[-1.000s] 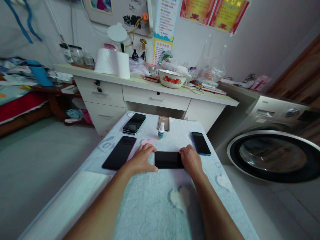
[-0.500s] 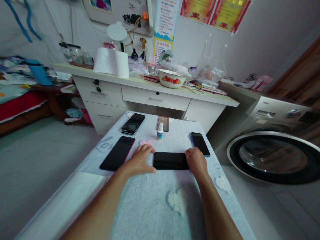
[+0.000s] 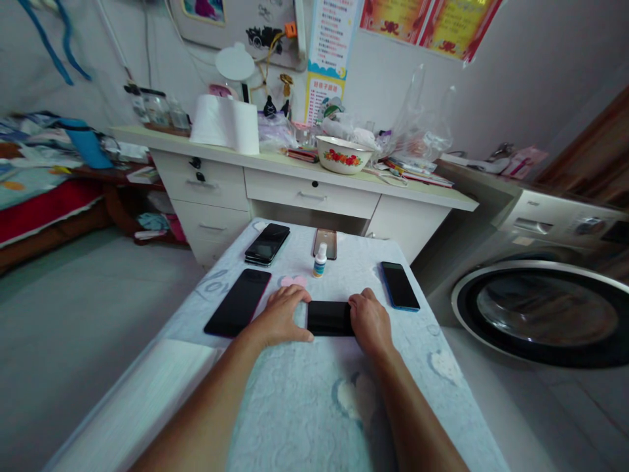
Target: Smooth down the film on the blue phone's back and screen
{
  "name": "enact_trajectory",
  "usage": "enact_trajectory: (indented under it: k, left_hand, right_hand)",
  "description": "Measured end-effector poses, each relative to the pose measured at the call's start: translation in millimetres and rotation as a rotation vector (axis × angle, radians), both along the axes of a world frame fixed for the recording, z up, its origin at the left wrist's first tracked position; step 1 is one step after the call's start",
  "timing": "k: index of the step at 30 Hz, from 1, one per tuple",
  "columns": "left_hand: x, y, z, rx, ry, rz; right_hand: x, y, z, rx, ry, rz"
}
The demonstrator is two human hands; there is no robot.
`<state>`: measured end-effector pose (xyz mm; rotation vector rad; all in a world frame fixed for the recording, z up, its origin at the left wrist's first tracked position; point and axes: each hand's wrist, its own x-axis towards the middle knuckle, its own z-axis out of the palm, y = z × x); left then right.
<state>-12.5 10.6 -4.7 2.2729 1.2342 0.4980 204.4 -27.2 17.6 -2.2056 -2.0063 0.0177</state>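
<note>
A black smartphone (image 3: 328,318) lies flat and sideways on the cloth-covered table, screen up. My left hand (image 3: 282,314) spans its left end, fingertips at the far corner and thumb at the near corner. My right hand (image 3: 371,321) rests over the right part of the screen, fingers closed and pressed down; whatever is under them is hidden. Beyond the phone stands a small white spray bottle (image 3: 320,261) with a blue and orange label. Left of my left hand is a large dark tablet-like device (image 3: 239,303). A blue-edged phone (image 3: 400,286) lies to the right.
Stacked phones (image 3: 268,242) lie at the table's far left, and a brown-edged phone case (image 3: 325,244) sits behind the bottle. A white desk (image 3: 314,193) carrying a floral bowl (image 3: 344,156) and paper rolls (image 3: 225,124) stands beyond. A washing machine (image 3: 521,229) is at right.
My right hand has slid left across the screen, from the phone's right end towards its middle. My left hand keeps its place at the left end. The view has shifted slightly.
</note>
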Motion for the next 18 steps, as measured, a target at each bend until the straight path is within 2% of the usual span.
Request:
enact_trajectory:
  k: [10,18]
  left_hand:
    - [0,0,-2.9,0.019,-0.013,-0.003]
    - [0,1,-10.2,0.025,-0.021,0.032]
  right_hand:
    - [-33,7,3.3,-0.045,-0.001,0.156]
    - [-40,8,1.3,-0.031,0.064,0.306]
